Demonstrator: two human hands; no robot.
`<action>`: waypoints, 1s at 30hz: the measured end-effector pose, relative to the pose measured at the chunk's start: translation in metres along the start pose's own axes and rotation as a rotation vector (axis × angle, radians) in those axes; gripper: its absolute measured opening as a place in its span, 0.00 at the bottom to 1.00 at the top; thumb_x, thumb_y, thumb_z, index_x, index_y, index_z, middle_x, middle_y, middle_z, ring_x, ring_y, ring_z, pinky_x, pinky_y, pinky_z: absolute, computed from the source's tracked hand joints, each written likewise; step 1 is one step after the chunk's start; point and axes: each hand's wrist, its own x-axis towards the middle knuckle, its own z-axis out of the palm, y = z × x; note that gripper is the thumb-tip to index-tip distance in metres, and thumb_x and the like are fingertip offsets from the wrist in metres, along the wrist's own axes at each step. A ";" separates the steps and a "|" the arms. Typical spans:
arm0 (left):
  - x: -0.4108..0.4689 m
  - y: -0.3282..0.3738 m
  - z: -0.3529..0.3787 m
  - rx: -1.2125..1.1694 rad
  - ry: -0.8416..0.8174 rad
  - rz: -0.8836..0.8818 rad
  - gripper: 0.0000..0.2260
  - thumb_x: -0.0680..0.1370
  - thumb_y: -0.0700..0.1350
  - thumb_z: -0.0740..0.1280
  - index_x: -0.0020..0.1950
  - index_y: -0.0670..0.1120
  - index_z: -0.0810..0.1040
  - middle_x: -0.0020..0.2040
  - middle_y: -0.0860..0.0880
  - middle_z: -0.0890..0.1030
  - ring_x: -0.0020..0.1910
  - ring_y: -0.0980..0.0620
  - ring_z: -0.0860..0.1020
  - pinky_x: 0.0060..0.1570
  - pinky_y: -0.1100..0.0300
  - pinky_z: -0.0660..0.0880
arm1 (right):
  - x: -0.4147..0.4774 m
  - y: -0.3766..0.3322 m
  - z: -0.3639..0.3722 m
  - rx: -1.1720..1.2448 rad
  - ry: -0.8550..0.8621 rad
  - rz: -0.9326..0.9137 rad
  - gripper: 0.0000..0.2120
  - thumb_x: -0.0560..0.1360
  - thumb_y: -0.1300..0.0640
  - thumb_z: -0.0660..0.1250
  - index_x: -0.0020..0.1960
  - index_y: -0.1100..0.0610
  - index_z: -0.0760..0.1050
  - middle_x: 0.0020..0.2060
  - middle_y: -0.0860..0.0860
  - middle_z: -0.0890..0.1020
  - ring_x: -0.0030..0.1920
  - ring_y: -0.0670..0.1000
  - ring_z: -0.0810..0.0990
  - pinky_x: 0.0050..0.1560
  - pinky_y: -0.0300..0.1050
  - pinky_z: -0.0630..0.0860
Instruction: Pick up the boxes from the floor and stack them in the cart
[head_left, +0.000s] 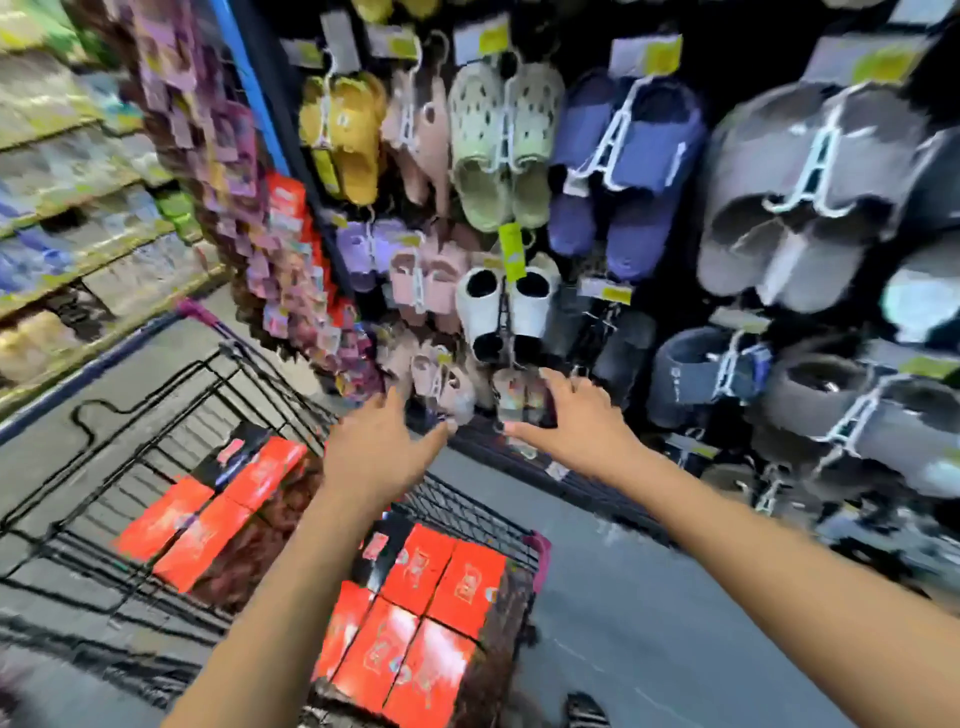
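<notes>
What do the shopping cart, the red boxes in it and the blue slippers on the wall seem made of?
Shopping cart: black metal wire, going by its thin stiff grid. Red boxes: probably cardboard with glossy print; their flat faces show glare. Blue slippers: likely soft moulded foam or rubber, matte, with thick rounded straps; blur leaves it open.

Bright light is flooding a smeared view.
Glare is whitening the red boxes (415, 654); the left shelves (78, 208) are blurring, bending.
</notes>
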 end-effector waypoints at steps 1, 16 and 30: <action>-0.003 0.026 0.003 0.016 -0.020 0.071 0.37 0.73 0.69 0.59 0.74 0.47 0.62 0.66 0.40 0.73 0.63 0.40 0.72 0.59 0.49 0.71 | -0.018 0.022 -0.014 0.002 0.029 0.047 0.42 0.69 0.28 0.62 0.75 0.49 0.56 0.66 0.60 0.69 0.66 0.63 0.67 0.64 0.57 0.69; -0.164 0.503 0.140 0.453 -0.141 1.092 0.40 0.70 0.74 0.55 0.75 0.53 0.59 0.70 0.43 0.69 0.67 0.40 0.69 0.64 0.43 0.66 | -0.375 0.378 -0.164 -0.224 0.199 0.789 0.42 0.70 0.27 0.59 0.75 0.48 0.55 0.68 0.61 0.66 0.68 0.63 0.65 0.62 0.60 0.67; -0.451 0.825 0.296 0.309 -0.344 1.591 0.36 0.73 0.71 0.57 0.73 0.50 0.62 0.67 0.45 0.73 0.66 0.43 0.71 0.61 0.50 0.69 | -0.744 0.586 -0.160 0.102 0.385 1.504 0.39 0.71 0.29 0.60 0.75 0.47 0.55 0.71 0.60 0.64 0.70 0.61 0.63 0.65 0.58 0.66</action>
